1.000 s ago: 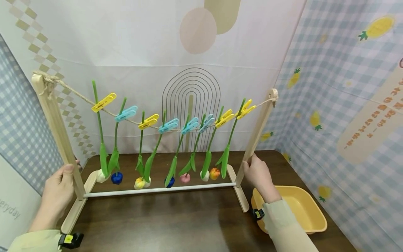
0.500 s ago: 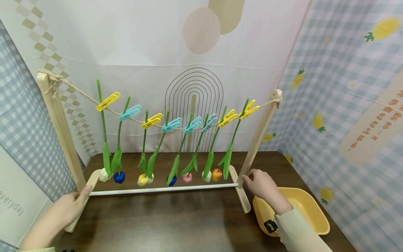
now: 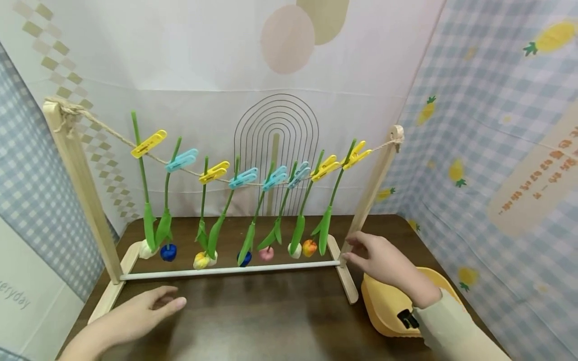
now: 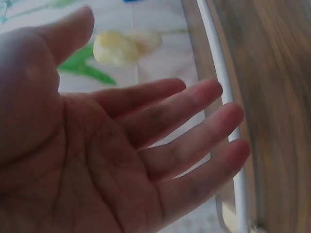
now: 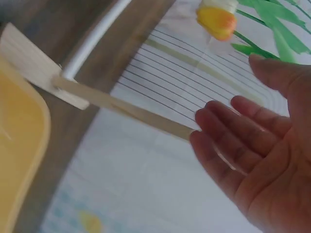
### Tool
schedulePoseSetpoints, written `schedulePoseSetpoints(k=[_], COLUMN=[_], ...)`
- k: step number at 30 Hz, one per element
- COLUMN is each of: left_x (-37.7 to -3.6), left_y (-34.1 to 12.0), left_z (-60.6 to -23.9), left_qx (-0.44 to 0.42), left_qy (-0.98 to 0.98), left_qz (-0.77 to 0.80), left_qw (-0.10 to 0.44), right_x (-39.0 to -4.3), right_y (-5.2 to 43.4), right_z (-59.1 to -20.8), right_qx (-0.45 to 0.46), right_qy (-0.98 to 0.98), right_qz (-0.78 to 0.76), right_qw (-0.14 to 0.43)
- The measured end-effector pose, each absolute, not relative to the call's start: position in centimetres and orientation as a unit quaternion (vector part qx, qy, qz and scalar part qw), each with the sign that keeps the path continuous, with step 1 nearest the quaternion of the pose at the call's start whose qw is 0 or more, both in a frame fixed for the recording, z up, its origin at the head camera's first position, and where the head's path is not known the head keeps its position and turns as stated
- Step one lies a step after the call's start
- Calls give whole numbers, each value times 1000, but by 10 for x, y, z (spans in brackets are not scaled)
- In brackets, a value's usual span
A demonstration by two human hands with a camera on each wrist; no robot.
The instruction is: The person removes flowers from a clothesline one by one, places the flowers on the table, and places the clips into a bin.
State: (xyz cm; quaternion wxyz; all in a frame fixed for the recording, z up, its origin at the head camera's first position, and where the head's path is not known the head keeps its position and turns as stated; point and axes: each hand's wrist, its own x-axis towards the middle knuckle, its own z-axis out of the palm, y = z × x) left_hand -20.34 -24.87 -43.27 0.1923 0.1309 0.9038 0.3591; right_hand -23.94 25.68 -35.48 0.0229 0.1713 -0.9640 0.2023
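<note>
Head camera looks down, forward at whole rack (image 3: pixel 356 220). Wrist cameras sit very close to palms. All share rack's white rod (image 3: pixel 226 271).

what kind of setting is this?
Likely a staged tabletop booth, not a real room: printed cloth backdrops wall in a dark wood table, where a small wooden rack holds toy flowers pegged to a rope. Both hands are open.
</note>
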Motion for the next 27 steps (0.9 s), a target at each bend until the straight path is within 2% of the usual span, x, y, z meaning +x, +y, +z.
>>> schedulePoseSetpoints(k=[5, 7, 13, 21, 27], left_x=[-202, -202, -210, -216, -216], left_y=[-219, -204, -145, -64, -20], left_z=[-427, -422, -398, -359, -343], left_qx=[184, 217, 294, 301, 300], left_qy=[868, 862, 847, 805, 789], left_qz=[388, 386, 400, 496, 535], left_qw=[249, 249, 191, 128, 44], right_x=[-235, -233, -230, -232, -239], right_y=[257, 257, 258, 256, 251], right_z=[-324, -312, -275, -231, -216], right_qx=[218, 239, 298, 376, 413], right_qy=[-960, -953, -915, -847, -791], right_qz=[158, 149, 146, 156, 169], right_qw=[78, 112, 228, 343, 419])
